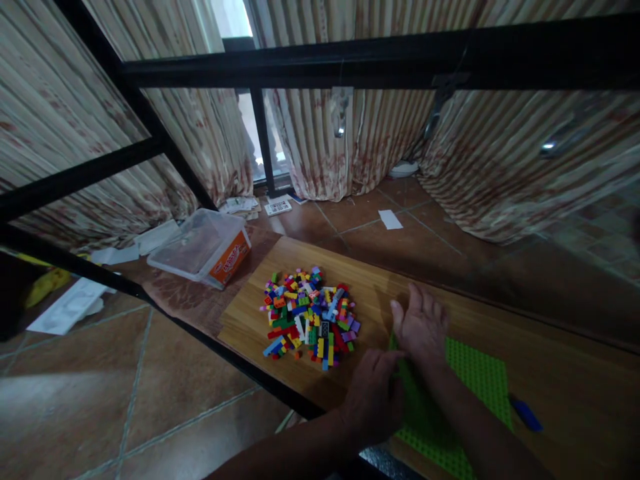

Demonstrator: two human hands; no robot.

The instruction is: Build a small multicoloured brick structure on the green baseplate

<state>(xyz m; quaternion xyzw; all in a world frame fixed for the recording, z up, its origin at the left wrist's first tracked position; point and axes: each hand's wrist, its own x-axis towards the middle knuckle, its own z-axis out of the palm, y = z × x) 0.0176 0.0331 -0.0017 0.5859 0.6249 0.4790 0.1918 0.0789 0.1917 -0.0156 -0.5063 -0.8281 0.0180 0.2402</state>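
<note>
Green baseplate (481, 372): overlapped by right hand (423, 327), fingers loosely spread. Left hand (374, 393): fingers curled, grip cannot be told. Brick pile (311, 317): could be scattered if knocked by either.

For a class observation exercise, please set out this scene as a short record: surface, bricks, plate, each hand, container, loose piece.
Surface: wooden board
Bricks: multicoloured pile, to the left of both hands
Plate: green studded baseplate, partly covered by the right arm
Left hand: fingers curled, at the plate's left side; whether it holds anything is unclear
Right hand: open, at the plate's far left corner; contact unclear
Container: clear plastic tub with orange label, beyond the pile to the left
Loose piece: blue piece, right of the plate
</note>
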